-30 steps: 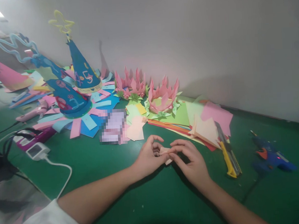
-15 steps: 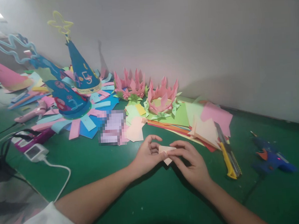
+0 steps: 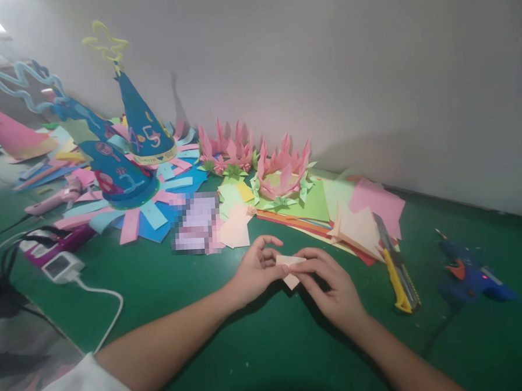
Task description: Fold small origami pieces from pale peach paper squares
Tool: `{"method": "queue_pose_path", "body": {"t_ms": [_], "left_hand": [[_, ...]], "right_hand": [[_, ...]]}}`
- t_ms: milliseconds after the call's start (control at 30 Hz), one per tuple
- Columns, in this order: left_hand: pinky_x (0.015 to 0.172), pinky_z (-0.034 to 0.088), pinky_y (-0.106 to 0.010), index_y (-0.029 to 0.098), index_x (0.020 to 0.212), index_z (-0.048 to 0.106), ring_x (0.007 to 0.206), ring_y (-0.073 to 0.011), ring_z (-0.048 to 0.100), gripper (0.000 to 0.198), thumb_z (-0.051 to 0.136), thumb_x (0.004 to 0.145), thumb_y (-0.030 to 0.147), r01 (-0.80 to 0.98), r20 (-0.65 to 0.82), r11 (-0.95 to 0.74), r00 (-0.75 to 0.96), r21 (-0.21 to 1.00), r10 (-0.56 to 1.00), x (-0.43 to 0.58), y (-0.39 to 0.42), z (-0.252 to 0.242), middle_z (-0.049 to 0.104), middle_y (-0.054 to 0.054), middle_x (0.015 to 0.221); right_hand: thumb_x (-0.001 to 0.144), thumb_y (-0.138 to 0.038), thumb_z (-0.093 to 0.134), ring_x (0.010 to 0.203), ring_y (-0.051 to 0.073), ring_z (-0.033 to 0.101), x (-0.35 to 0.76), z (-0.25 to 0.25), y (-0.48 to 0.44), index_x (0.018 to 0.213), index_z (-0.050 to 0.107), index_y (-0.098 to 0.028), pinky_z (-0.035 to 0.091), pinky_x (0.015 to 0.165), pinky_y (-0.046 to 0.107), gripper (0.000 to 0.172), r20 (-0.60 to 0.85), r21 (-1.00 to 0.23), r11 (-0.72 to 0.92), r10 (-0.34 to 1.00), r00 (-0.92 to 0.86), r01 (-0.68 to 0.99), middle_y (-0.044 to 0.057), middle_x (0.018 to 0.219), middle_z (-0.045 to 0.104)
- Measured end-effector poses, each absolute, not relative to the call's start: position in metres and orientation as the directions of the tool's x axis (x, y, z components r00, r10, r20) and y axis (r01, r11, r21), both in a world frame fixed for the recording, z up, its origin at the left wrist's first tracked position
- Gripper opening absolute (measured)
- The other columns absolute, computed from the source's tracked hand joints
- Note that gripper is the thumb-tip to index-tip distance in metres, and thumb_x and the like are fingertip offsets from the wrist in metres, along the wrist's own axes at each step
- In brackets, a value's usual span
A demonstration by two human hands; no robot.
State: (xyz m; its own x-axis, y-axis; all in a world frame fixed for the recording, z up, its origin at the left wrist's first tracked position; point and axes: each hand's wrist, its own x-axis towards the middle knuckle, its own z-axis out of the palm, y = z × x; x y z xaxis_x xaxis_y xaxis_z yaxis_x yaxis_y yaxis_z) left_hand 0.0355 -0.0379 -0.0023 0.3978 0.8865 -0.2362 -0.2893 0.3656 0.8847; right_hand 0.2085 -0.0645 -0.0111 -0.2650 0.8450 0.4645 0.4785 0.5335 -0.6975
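Observation:
A small piece of pale peach paper [image 3: 292, 281], folded to a point at its lower end, is held over the green table between both hands. My left hand [image 3: 257, 271] grips its left side, thumb laid across the front and index finger curved above. My right hand [image 3: 331, 279] pinches the paper from the right, fingertips meeting the left thumb near its middle. Part of the paper is hidden behind the fingers. Beyond the hands lie loose peach paper sheets [image 3: 234, 226] and a stack of coloured paper [image 3: 297, 218].
Two pink paper crowns [image 3: 282, 183] stand at the back by the wall. To the right lie a yellow utility knife [image 3: 397, 282] and a blue glue gun [image 3: 475, 277]. Decorated blue cone hats [image 3: 141, 120], a pink glue gun [image 3: 62, 197] and a power strip [image 3: 60, 244] occupy the left.
Both hands stay in nearly the same place, still holding the paper. My fingers have shifted very slightly on it.

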Motion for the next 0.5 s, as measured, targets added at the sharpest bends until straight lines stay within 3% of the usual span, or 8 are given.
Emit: {"method": "queue_pose_path", "body": {"t_ms": [300,400,467,500], "left_hand": [[0.059,0.038,-0.021,0.02,0.1,0.042,0.057,-0.0057,0.05,0.052,0.076,0.062,0.03,-0.269,-0.215,0.351,0.429,0.897,0.877,0.0348,-0.0369,-0.0052,0.048,0.007,0.066],[0.056,0.037,-0.019,0.019,0.1,0.04,0.055,-0.0041,0.049,0.051,0.075,0.063,0.027,-0.251,-0.203,0.326,0.416,0.911,0.887,0.0365,-0.038,-0.0054,0.049,0.007,0.067],[0.056,0.038,-0.018,0.019,0.101,0.039,0.055,-0.0035,0.049,0.049,0.073,0.065,0.025,-0.238,-0.184,0.291,0.39,0.927,0.902,0.0379,-0.0395,-0.0062,0.05,0.007,0.069],[0.057,0.039,-0.018,0.019,0.101,0.039,0.056,-0.0035,0.049,0.048,0.072,0.067,0.024,-0.23,-0.173,0.274,0.38,0.934,0.909,0.0384,-0.0404,-0.0068,0.049,0.007,0.07]], "right_hand": [[0.086,-0.012,0.05,0.094,0.019,0.057,0.2108,-0.013,-0.065,0.089,0.059,-0.024,0.046,0.077,0.03,0.016,0.412,-0.724,0.512,0.858,-0.306,0.462,0.006,0.095,0.059],[0.087,-0.016,0.049,0.092,0.019,0.057,0.2096,-0.0118,-0.0647,0.085,0.056,-0.024,0.046,0.079,0.031,0.011,0.339,-0.804,0.436,0.895,-0.29,0.406,0.004,0.092,0.058],[0.086,-0.021,0.052,0.084,0.017,0.058,0.2081,-0.0121,-0.0642,0.089,0.05,-0.024,0.049,0.073,0.029,0.004,0.268,-0.898,0.32,0.942,-0.201,0.301,0.004,0.094,0.056],[0.085,-0.024,0.053,0.078,0.016,0.058,0.2074,-0.0126,-0.0639,0.092,0.048,-0.025,0.049,0.068,0.028,0.009,0.23,-0.93,0.266,0.959,-0.165,0.252,0.003,0.093,0.055]]}}
